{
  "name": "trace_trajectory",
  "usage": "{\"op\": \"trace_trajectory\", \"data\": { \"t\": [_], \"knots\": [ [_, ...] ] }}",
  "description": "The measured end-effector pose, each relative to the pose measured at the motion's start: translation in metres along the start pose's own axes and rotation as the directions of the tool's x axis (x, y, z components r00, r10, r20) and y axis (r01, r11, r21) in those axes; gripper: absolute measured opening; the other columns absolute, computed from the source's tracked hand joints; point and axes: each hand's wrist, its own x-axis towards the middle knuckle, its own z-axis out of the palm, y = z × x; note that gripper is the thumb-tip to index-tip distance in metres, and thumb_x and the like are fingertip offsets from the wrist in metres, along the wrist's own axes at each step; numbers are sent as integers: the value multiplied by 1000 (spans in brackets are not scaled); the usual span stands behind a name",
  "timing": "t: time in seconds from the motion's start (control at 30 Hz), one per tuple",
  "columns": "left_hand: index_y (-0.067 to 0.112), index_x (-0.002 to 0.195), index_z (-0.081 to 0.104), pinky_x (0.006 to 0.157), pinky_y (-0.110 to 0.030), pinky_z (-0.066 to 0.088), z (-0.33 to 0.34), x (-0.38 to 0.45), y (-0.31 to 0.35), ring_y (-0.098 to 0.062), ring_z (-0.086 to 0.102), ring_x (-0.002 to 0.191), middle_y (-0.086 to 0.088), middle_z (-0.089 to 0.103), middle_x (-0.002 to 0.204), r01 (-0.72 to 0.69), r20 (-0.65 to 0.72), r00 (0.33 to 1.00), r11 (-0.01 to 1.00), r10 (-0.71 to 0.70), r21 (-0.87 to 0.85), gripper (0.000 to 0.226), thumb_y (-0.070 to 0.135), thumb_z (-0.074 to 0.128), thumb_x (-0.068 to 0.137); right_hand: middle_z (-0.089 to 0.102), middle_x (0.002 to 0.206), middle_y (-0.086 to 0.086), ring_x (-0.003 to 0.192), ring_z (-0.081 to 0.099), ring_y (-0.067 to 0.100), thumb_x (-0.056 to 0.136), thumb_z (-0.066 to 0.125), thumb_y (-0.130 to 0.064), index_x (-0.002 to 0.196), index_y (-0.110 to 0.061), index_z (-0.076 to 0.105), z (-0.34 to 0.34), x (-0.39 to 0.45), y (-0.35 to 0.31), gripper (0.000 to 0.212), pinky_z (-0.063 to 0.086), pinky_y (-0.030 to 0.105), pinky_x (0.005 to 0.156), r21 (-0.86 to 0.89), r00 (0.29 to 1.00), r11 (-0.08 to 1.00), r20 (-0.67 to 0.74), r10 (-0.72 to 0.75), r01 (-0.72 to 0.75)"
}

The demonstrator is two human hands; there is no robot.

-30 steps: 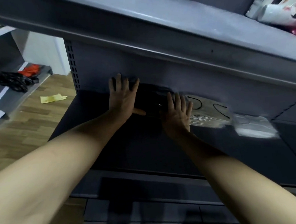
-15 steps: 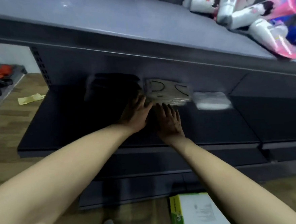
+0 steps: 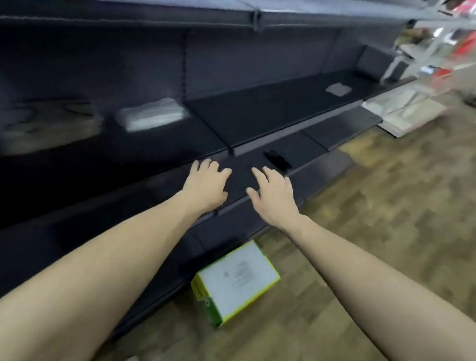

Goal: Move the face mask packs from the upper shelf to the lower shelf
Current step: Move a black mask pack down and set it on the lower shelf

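Our left hand (image 3: 206, 186) and right hand (image 3: 271, 195) hover side by side over the front lip of the lower shelf (image 3: 254, 114), both released, fingers spread, grasping nothing. From the hands, two face mask packs lie toward ten and eleven o'clock on that shelf: a white pack (image 3: 150, 116) in glossy film, soft and rectangular, long axis along the shelf, and a blurred pack (image 3: 50, 125) with dark ear loops beyond it. Our left hand is nearer both. A rigid green-and-white box (image 3: 235, 282) sits on the wood-grain floor (image 3: 401, 197) at six o'clock.
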Motion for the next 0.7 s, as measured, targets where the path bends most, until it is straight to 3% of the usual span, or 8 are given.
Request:
{"op": "trace_trajectory", "data": {
  "t": [0.23,0.53,0.7],
  "knots": [
    [25,149,34,116,-51,23,1,77,147,-33,32,139,-12,42,147,-254,-7,967,967,254,26,59,41,53,96,29,160,8,148,22,26,103,41,-44,155,-21,28,-25,-40,146,58,14,50,120,10,959,959,-18,282,-282],
    [24,147,35,112,-47,28,26,226,279,-31,35,136,-12,43,143,-439,1,898,898,440,-32,57,41,53,96,31,159,8,148,23,25,103,41,-42,154,-22,29,-34,-21,306,56,13,52,121,-14,885,885,33,465,-465],
    [24,142,38,110,-46,31,28,318,338,-31,40,130,-10,47,136,-493,65,867,869,494,-25,54,32,58,92,45,150,0,142,34,20,104,40,-39,151,-22,37,-54,18,389,50,10,53,122,-19,858,858,36,513,-513]
  ]
}}
